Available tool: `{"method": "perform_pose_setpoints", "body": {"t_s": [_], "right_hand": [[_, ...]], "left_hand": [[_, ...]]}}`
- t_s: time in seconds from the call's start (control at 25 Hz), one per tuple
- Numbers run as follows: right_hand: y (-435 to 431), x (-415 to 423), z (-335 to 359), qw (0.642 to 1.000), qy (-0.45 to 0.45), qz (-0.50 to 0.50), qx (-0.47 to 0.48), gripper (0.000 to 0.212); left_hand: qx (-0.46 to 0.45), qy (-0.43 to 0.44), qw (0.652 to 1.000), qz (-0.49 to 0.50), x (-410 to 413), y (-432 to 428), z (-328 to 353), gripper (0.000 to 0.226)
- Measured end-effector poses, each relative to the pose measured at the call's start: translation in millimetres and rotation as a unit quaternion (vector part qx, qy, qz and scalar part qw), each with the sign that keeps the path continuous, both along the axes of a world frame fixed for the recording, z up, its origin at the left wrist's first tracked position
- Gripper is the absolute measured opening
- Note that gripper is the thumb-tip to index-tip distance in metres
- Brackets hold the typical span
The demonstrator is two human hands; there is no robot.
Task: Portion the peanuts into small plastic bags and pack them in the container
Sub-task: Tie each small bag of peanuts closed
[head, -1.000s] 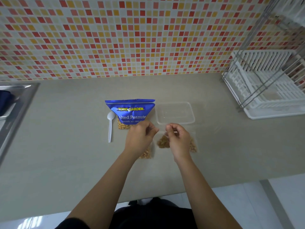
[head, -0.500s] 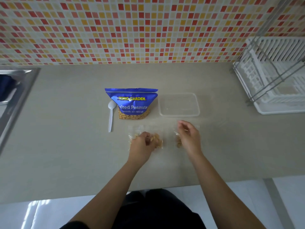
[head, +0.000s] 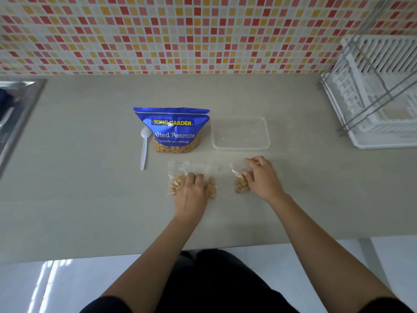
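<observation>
Your left hand [head: 190, 190] lies flat, fingers curled on 2 peanut bags [head: 174, 185] so they stay on the bench [head: 90, 188] | right hand [head: 261, 177] fingers pinch 1 bag [head: 241, 182] | container [head: 241, 133] just behind, still bare, ready for packing

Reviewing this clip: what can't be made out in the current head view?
- Small clear plastic bags of peanuts: left hand covers their middle, so their number is unclear.
- Right hand hides whether its small bag is sealed.
- Dark blue object in the steel sink: cut by the left edge.
</observation>
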State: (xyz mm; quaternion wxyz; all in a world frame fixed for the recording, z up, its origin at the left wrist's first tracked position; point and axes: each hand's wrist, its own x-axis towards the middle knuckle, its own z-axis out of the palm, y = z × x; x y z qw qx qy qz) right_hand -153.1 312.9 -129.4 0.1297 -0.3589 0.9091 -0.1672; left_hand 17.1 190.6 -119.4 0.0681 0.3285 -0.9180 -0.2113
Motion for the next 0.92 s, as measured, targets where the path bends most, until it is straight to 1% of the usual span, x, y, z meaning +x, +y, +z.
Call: {"method": "perform_pose_setpoints", "body": {"t_s": [0.08,0.2,0.28,0.36,0.44,0.52,0.56,0.64,0.68,0.72,0.84,0.88,0.92], "right_hand": [[-3,-3,1,1.000,-0.005,0.002,0.027,0.042],[-4,-7,1,0.999,-0.013,0.013,0.041,0.046],[-4,-10,1,0.998,-0.025,0.021,0.049,0.046],[-5,-13,1,0.999,-0.029,0.022,0.028,0.041],[-5,-12,2,1.000,-0.018,0.023,-0.011,0.030],[-2,-7,3,0.997,-0.025,0.027,-0.066,0.016],[0,-3,6,0.994,-0.055,0.015,-0.097,0.012],[2,5,17,0.975,-0.155,-0.033,-0.158,0.016],[2,8,24,0.958,-0.207,-0.055,-0.192,0.019],[2,10,30,0.937,-0.254,-0.073,-0.229,0.021],[6,13,51,0.865,-0.362,-0.121,-0.327,0.015],[7,13,55,0.849,-0.379,-0.133,-0.345,0.011],[8,13,58,0.841,-0.383,-0.140,-0.354,0.008]], "left_hand": [[-0.020,0.019,1.000,0.003,1,0,-5,0.022],[0.006,0.059,0.998,-0.003,-4,3,1,0.019],[0.015,0.089,0.996,-0.028,-10,5,6,0.021],[0.025,0.102,0.993,-0.050,-15,6,12,0.024],[0.054,0.110,0.992,-0.036,-21,7,14,0.027],[0.127,0.120,0.984,0.016,-29,8,20,0.031],[0.171,0.124,0.977,0.037,-34,8,22,0.034],[0.271,0.112,0.955,0.036,-46,7,28,0.043],[0.319,0.108,0.941,0.024,-51,6,32,0.044],[0.360,0.114,0.926,0.018,-55,4,35,0.040],[0.426,0.187,0.885,0.027,-55,0,48,0.012],[0.445,0.205,0.871,0.027,-55,-1,52,0.007],[0.465,0.217,0.858,0.023,-54,-1,57,0.007]]}}
